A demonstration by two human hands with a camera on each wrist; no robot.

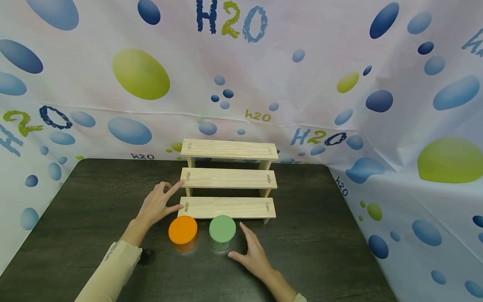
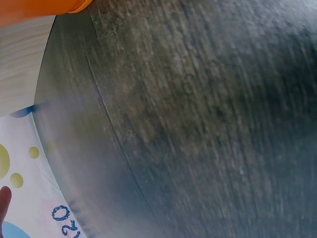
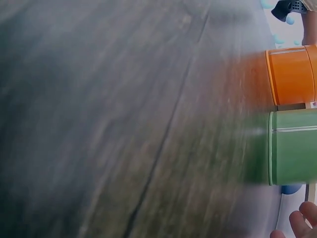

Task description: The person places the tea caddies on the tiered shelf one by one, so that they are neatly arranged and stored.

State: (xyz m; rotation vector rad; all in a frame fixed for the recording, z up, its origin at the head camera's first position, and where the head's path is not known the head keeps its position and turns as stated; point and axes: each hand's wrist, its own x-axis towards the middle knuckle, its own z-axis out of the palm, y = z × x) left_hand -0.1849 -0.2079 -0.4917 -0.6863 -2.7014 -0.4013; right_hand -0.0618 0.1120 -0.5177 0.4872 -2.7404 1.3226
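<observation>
At the left end of the wooden rack, the left hand, fingers spread, possibly touching, could push it askew. Before the rack stand an orange canister and a green canister, which the spread, unladen right hand could topple by bumping.

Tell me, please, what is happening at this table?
A person's left hand is at the left end of a three-step wooden stand. The right hand, open, is beside a green tin without gripping it. An orange tin stands to the left of the green one. Both tins are on the dark table, in front of the stand.
</observation>
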